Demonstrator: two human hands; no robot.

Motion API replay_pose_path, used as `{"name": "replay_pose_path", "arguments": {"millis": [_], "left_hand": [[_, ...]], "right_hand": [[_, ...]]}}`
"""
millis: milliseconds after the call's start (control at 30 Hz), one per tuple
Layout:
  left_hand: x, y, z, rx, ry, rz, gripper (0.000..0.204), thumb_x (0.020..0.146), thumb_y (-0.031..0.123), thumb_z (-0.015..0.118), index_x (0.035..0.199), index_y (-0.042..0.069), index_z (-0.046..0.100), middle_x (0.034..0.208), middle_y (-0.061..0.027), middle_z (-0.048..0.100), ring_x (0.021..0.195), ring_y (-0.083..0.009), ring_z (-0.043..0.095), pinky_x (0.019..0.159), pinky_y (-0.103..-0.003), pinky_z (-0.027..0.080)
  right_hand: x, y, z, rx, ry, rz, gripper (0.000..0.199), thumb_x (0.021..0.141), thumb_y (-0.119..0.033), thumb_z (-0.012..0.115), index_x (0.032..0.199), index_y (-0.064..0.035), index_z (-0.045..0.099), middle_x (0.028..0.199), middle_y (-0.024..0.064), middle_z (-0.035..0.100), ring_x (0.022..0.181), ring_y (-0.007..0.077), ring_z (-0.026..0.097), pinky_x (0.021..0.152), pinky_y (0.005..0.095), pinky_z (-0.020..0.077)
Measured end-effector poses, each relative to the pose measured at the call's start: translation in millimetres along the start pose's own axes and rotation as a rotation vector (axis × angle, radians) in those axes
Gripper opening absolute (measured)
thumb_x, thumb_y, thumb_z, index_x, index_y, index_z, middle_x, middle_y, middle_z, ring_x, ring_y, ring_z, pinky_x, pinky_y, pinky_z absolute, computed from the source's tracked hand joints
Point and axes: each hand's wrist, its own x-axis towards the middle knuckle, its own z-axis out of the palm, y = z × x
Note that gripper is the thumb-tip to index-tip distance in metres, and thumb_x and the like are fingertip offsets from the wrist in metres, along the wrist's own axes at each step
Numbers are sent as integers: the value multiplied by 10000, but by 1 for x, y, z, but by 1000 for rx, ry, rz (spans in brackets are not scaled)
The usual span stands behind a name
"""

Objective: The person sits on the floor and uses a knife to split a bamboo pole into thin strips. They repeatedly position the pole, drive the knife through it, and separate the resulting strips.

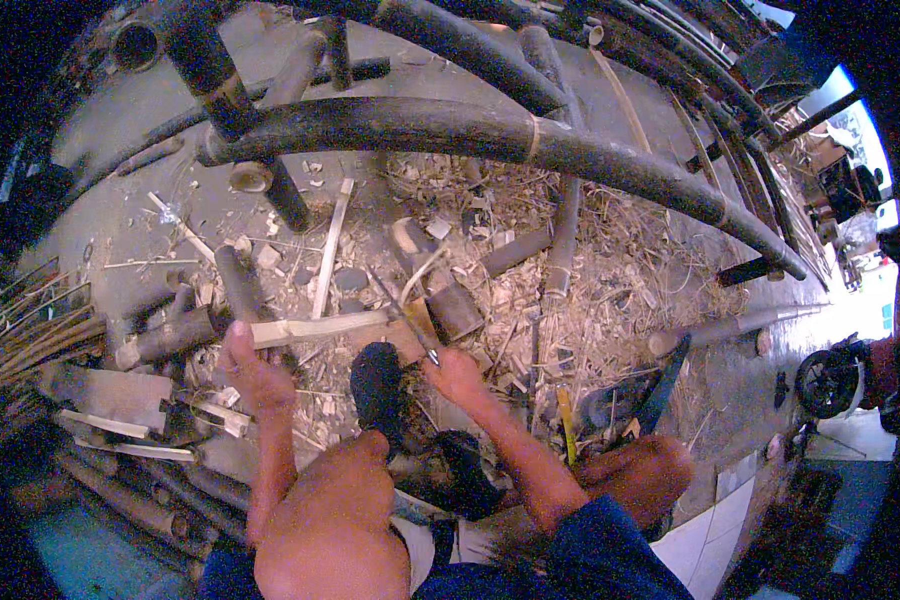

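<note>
Head view. A person sits low among bamboo offcuts, knees raised at six o'clock. The left hand [245, 365], at nine o'clock from the picture's centre, is closed around the near end of a pale split bamboo strip [320, 327], which runs level toward three o'clock and rests on a small wooden block [457, 312]. The right hand [457, 375] is clenched on the handle of a knife [402, 315] whose blade slants up toward eleven o'clock and meets the strip near its far end, just beside the block. A dark sandal [378, 385] lies between the two hands. Shavings [570, 300] litter the concrete floor [120, 170] from twelve to three o'clock; a long dark bamboo pole [490, 135], bound with a pale band, arches across at twelve. Short dark culms [170, 335] lie at nine o'clock.

Risks, as judged: the blade works close to the left hand's line and the foot; a slip along the grain, or the strip splitting suddenly, could carry the edge toward the fingers or leg. The unclamped strip might also roll off the block.
</note>
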Motion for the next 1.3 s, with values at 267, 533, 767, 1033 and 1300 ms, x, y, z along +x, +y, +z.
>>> {"name": "replay_pose_path", "arguments": {"millis": [267, 533, 767, 1033, 1300], "left_hand": [[5, -13, -10, 440, -12, 766, 323, 918, 109, 568, 1224, 5, 552, 977, -134, 621, 850, -266, 563, 746, -376, 464], [5, -40, -16, 500, 84, 630, 465, 932, 166, 586, 1344, 5, 443, 1219, -212, 545, 1123, -356, 510, 976, -467, 404], [35, -57, -9, -259, 220, -212, 410, 987, 312, 525, 1261, 14, 464, 1124, -131, 565, 1035, -254, 538, 910, -383, 446], [25, -2, 11, -266, -7, -235, 208, 961, 235, 562, 1031, 44, 519, 906, -37, 527, 832, -132, 488, 778, -303, 421], [-9, 44, -7, -159, -390, 198, 227, 980, 246, 532, 1043, 37, 472, 945, -70, 495, 891, -186, 476, 875, -338, 409]], "right_hand": [[10, -30, -10, 265, 223, -56, 389, 867, -388, 618, 908, -2, 648, 781, 248, 659, 720, 438, 648, 653, 504, 521], [10, 35, 55, 311, 7, 187, 372, 857, -374, 589, 818, -10, 654, 764, 253, 653, 766, 436, 655, 714, 530, 507], [-16, 19, 43, 63, 5, 237, 421, 853, -395, 615, 990, 3, 602, 902, 269, 670, 832, 477, 645, 749, 542, 516], [-16, -17, 14, 7, 11, 210, 413, 884, -374, 596, 959, 32, 596, 804, 289, 650, 783, 462, 649, 710, 539, 515], [-44, -128, -64, 375, 85, -230, 390, 899, -372, 578, 984, 8, 592, 783, 271, 644, 751, 480, 623, 694, 540, 494]]}}
